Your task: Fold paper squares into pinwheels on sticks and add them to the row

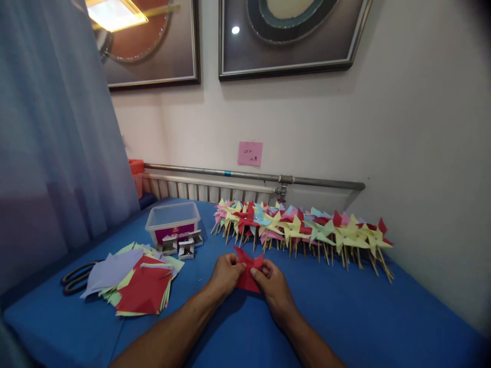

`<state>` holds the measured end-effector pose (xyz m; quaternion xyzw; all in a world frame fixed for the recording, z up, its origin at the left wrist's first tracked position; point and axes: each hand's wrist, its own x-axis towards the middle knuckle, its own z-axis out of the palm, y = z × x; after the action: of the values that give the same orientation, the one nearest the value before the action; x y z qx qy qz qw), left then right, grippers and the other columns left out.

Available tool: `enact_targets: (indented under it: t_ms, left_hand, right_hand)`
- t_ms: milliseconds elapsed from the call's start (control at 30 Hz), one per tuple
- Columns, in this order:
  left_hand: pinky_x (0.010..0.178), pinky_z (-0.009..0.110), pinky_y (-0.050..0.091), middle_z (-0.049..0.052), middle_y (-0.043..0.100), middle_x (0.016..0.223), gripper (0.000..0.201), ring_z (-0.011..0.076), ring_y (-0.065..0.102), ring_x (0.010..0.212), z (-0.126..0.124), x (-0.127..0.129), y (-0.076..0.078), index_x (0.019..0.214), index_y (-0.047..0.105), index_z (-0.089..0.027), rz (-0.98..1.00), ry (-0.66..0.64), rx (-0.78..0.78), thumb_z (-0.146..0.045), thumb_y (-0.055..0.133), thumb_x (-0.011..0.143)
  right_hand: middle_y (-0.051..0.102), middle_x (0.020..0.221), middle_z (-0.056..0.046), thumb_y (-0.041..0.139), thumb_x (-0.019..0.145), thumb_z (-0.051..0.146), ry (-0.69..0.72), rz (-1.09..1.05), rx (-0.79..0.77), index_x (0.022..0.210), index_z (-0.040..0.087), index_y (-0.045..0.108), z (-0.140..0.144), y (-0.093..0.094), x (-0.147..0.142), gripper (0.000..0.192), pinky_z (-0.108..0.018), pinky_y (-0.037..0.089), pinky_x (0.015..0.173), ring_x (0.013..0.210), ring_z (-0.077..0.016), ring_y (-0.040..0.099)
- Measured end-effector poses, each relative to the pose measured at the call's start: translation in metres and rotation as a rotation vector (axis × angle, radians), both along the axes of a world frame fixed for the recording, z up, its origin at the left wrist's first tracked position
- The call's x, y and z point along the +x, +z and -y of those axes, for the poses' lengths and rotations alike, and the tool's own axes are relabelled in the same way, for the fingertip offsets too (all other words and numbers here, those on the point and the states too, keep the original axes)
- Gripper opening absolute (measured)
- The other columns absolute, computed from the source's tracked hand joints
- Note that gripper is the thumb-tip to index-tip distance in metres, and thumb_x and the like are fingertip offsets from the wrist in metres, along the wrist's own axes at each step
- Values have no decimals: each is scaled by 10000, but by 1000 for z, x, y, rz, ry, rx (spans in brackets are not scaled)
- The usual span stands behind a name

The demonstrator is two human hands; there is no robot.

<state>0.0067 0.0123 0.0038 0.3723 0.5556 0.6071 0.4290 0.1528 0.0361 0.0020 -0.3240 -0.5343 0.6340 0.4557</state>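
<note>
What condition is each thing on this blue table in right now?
Red paper: partly folded, pinched by both hands.
Left hand: closed on the paper.
Right hand: closed on the paper.
Pinwheels: finished, lying in a row.
Paper stack: flat, loosely fanned.
Plastic tub: open, lidless.
Scissors: lying flat, partly covered by paper.

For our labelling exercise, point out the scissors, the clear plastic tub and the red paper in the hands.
scissors (76, 278), head view, on the dark handles.
clear plastic tub (172, 215), head view, on its front rim.
red paper (248, 278), head view, on its middle.
</note>
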Motion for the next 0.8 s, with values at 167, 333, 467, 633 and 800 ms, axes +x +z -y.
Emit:
enact_targets:
  t_ms: [167, 333, 467, 633, 800]
  left_hand:
    - [482, 224, 314, -28, 573, 499, 239, 95, 451, 446, 5, 4, 6, 575, 552, -181, 136, -42, -36, -225, 787, 566]
    - [487, 226, 331, -15, 581, 514, 258, 90, 453, 451, 6, 7, 6, 571, 559, -175, 200, -59, -19, -246, 804, 531]
    - [501, 227, 346, -10, 591, 528, 260, 91, 464, 462, 5, 7, 4, 577, 570, -170, 198, -70, 0, -253, 813, 534]
    - [520, 235, 373, -5, 610, 550, 289, 101, 496, 481, 6, 7, 3, 595, 577, -169, 200, -77, -12, -274, 837, 525]
    - [520, 237, 363, -14, 600, 549, 311, 99, 486, 483, 7, 6, 2, 604, 571, -170, 195, -97, -13, -304, 841, 527]
  right_hand:
    - [799, 900, -75, 896, 606, 559, -21, 1, 10, 941, 216, 683, -2, -4, -2, 525, -420, 571, 811, 877, -314, 750]
    - [789, 838, -70, 879, 628, 537, -65, 17, 37, 882, 226, 663, -3, -9, -5, 456, -411, 575, 738, 795, -306, 745]
    - [791, 862, -63, 853, 660, 481, -91, 22, 55, 891, 244, 654, -4, -13, -7, 386, -405, 579, 727, 813, -304, 744]
    - [791, 886, -62, 830, 672, 425, -125, 22, 51, 949, 246, 652, -4, -17, -9, 375, -382, 577, 690, 832, -300, 744]
    - [791, 880, -56, 800, 676, 372, -134, 43, 48, 899, 250, 647, -5, -17, -8, 297, -360, 564, 660, 799, -284, 736]
